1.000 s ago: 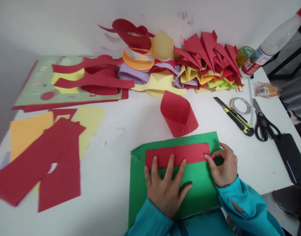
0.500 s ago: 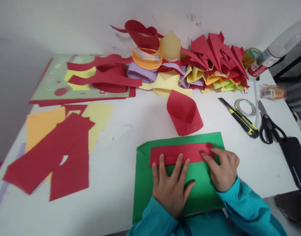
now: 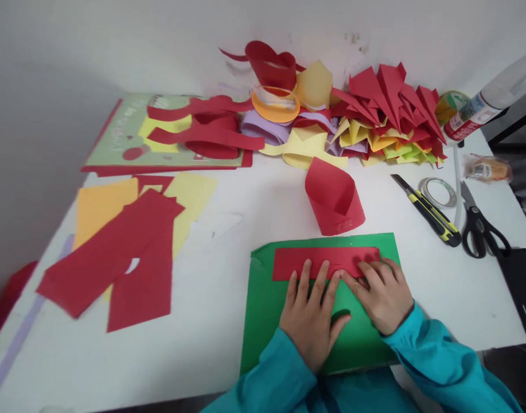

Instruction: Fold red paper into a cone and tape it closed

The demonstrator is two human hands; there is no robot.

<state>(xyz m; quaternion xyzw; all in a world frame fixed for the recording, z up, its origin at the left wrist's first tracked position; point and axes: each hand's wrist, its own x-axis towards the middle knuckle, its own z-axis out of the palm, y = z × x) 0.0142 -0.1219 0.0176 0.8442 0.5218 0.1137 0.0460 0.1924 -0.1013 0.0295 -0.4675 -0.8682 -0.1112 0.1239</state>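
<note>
A long red paper strip lies flat on a green sheet. My left hand rests on the sheet with fingers spread, their tips pressing the strip's lower edge. At the strip's right part is my right hand, its fingers slightly bent and lying over the paper. Its thumb stretches left along the lower edge and meets my left fingertips. Just beyond the green sheet stands a curled red paper piece.
Red paper cutouts overlap orange and yellow sheets on the left. Folded paper pieces pile up against the wall. On the right lie a utility knife, a tape roll, scissors, a black phone-like slab and a bottle.
My right hand has slid its thumb left along the strip's lower edge, from the right end to my left fingertips. My left hand stays spread on the strip. The view has shifted left.
</note>
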